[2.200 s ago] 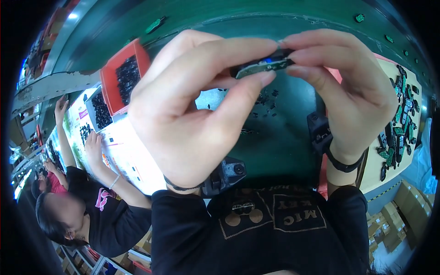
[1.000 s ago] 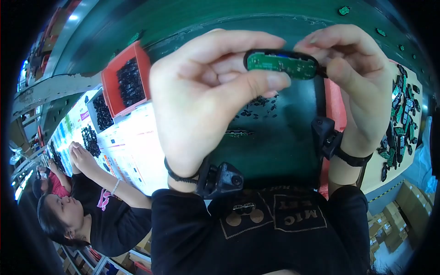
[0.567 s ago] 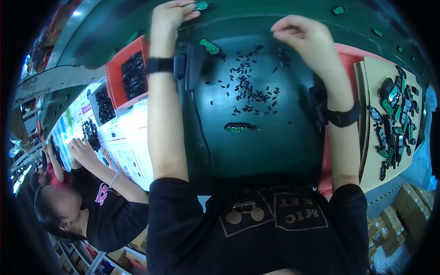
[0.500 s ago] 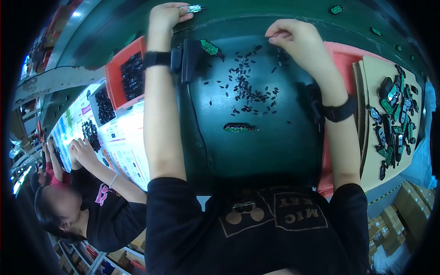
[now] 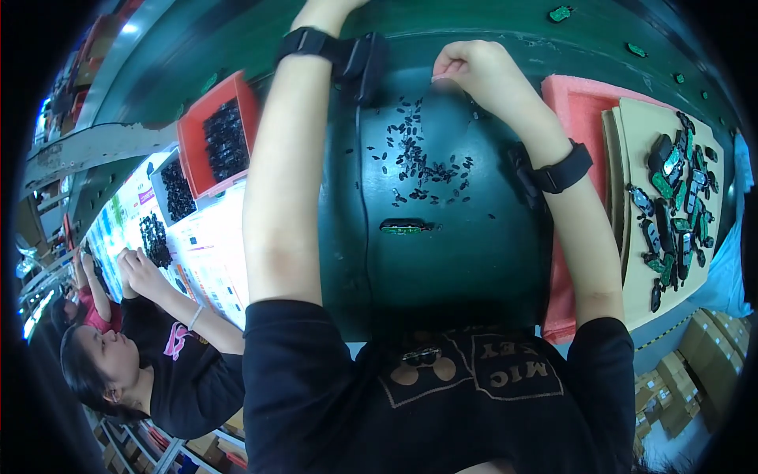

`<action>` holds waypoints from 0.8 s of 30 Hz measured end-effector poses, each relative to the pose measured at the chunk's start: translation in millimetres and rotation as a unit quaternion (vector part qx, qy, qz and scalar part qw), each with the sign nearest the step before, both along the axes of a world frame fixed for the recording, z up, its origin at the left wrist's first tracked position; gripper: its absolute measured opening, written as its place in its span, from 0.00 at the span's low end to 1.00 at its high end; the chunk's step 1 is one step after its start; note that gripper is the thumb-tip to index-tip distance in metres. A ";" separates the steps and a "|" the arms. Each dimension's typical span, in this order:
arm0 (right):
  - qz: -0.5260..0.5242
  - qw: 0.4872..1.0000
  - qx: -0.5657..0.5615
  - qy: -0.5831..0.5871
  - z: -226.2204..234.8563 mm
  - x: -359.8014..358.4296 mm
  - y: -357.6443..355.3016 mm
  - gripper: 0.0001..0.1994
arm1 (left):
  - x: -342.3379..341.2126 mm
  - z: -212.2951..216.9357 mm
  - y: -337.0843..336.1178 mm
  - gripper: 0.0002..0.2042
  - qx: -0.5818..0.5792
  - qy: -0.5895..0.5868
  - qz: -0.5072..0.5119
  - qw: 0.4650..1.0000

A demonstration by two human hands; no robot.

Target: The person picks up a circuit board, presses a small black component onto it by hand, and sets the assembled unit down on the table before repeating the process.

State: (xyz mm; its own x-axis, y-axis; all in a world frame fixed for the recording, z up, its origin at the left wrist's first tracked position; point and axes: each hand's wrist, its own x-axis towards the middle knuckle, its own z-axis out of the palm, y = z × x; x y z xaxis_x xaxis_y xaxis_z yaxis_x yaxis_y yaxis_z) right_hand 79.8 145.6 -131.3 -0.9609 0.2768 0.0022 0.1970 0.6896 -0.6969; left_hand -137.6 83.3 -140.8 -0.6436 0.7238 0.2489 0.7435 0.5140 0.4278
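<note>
At the top edge of the view my left hand (image 5: 330, 11) is mostly cut off, so its fingers and whatever they hold are hidden. My right hand (image 5: 474, 67) hovers over the far part of the dark green work surface (image 5: 450, 276). Its thumb and fingers are pinched together, and anything between them is too small to make out. Just nearer than it lies a scatter of small black oval parts (image 5: 410, 154). Closer to me, a black casing with a green circuit board (image 5: 404, 227) rests alone on the surface.
To the right, a pink foam tray (image 5: 559, 276) adjoins cardboard (image 5: 643, 304) bearing many green-and-black board assemblies (image 5: 679, 205). On the left stand a red bin (image 5: 189, 146) of black parts and a co-worker (image 5: 178, 371). Green boards (image 5: 560, 14) lie on the far belt.
My left hand has moved farther away and right, partly out of view; it held a shiny green part before. A green board near that wrist no longer shows. My right hand has shifted left.
</note>
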 end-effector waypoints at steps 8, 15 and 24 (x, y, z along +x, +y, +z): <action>-0.020 0.999 -0.039 -0.011 2.6 4.4 0.9 0.03 | -5.4 -6.6 11.7 0.11 -0.056 -0.230 -0.002 0.972; 0.029 0.999 -0.007 0.044 -1.8 9.7 -8.8 0.05 | 44.1 72.7 -23.0 0.07 0.039 -0.207 0.039 0.977; 0.035 0.992 0.099 0.063 -9.0 5.2 -19.7 0.04 | 108.6 97.5 -100.6 0.04 0.254 -0.321 0.004 0.912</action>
State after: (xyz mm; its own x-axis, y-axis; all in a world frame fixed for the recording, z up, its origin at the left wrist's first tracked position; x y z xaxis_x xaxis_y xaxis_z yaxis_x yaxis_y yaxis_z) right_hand 85.0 125.9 -140.3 -0.9661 0.1922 0.1724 0.0637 0.8244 -0.5624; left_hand -29.0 -17.4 -43.3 -0.7793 0.6147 0.1217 0.2532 0.1313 0.9584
